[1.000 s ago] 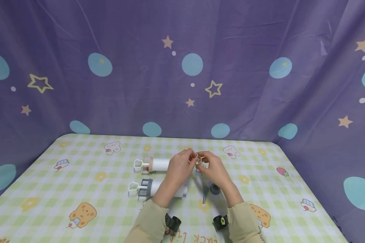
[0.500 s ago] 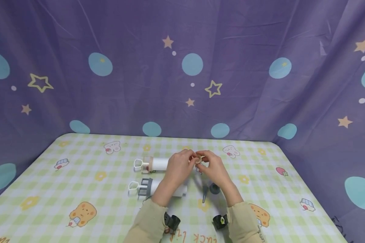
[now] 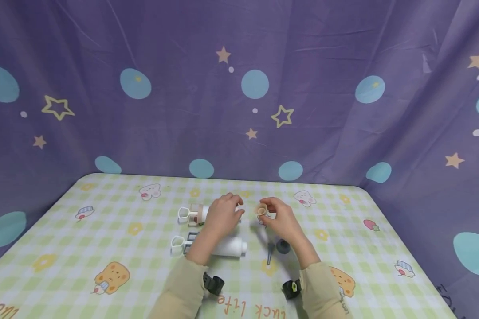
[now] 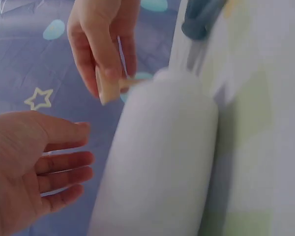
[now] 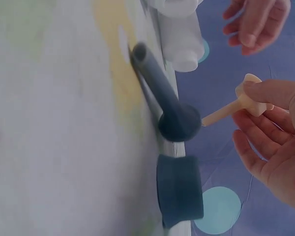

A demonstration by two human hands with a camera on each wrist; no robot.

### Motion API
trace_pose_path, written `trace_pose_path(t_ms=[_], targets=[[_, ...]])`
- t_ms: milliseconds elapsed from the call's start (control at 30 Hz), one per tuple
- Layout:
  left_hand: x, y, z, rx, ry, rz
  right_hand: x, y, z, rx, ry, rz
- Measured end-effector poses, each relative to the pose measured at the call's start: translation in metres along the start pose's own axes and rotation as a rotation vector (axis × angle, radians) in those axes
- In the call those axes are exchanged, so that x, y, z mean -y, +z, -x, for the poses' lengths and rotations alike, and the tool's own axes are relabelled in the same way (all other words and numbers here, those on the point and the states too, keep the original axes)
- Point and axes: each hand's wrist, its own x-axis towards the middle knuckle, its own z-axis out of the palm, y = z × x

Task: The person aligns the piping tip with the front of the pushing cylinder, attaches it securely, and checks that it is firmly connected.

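The right grip (image 5: 286,140) pinches the beige spouted cap (image 5: 242,102) between thumb and fingers.

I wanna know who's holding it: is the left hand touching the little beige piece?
Apart. The right wrist view shows bluish-purple backdrop between the left hand and the beige piece, which the right hand holds.

Bare hands (image 3: 222,217), beige sleeves (image 3: 179,290), black rounded wrist cameras (image 3: 214,285), yellowish mark (image 3: 294,287) on the right one
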Motion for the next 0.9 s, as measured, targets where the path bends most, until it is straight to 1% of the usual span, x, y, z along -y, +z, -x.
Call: trace_pose_path(t_ms=[67,133,367,500,700,800,900], targets=[[0.006,0.0,0.0,0.048,-0.006,-0.021,0.0,-0.001,-0.001,0.013,0.008,0.011],[0.012,0.001,0.0,0.081,-0.005,-0.039,-0.001,-0.002,-0.002,0.024,0.01,0.026],[0.025,0.004,0.001,0.14,-0.012,-0.099,-0.004,-0.001,-0.006,0.062,0.004,0.045],[0.029,0.007,0.001,0.18,-0.043,-0.126,-0.006,0.0,-0.007,0.068,0.004,0.049],[0.031,0.011,0.001,0.26,-0.099,-0.147,-0.008,0.0,-0.009,0.086,0.002,0.06],[0.033,0.013,0.001,0.277,-0.105,-0.154,-0.008,0.001,-0.009,0.098,0.004,0.066],[0.034,0.013,0.001,0.278,-0.1,-0.153,-0.007,0.001,-0.01,0.106,-0.001,0.071]])
